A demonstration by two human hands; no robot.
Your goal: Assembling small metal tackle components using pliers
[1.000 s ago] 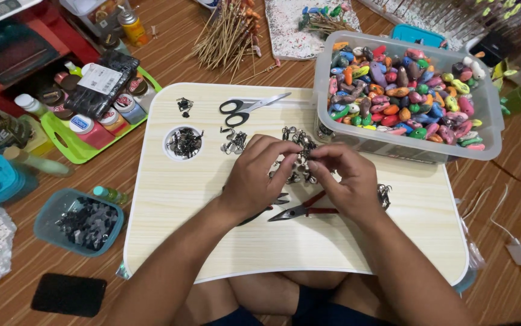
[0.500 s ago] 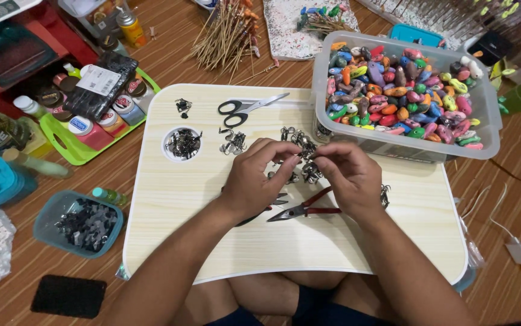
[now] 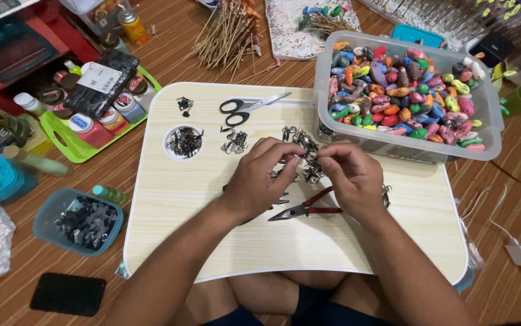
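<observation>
Head view: fingertips (image 3: 297,162) pinched on metal clasps (image 3: 310,164).

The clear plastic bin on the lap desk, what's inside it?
The clear plastic bin is heaped with small painted pieces in many colours: pink, green, orange, purple and brown. Only the top layer and those against the walls show; the ones beneath are covered.
</observation>
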